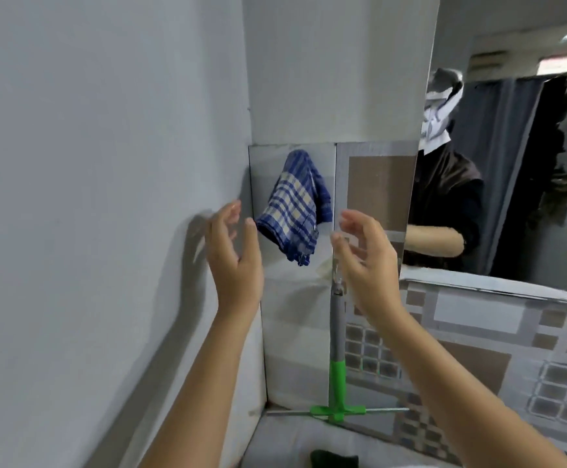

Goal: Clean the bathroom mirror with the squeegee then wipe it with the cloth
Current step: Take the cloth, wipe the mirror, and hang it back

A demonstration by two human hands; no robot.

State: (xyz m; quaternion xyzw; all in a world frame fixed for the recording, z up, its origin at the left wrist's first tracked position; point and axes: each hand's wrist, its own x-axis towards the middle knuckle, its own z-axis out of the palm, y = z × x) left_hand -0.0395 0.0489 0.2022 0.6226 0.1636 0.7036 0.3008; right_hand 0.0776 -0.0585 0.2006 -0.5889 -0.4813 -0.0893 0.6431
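A blue checked cloth [293, 206] hangs on the tiled wall, left of the mirror [498, 163]. Both hands are raised, fingers spread, empty: left hand [236, 255] just left of the cloth, right hand [368, 261] below-right. The green-handled squeegee [337, 359] stands under the cloth.

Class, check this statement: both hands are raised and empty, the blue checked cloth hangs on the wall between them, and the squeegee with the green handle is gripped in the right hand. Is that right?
Not quite. The squeegee is in neither hand: it stands upright against the tiled wall, below the right hand. The head view shows this. The rest holds: left hand and right hand are raised and empty, with the blue checked cloth hanging between them.
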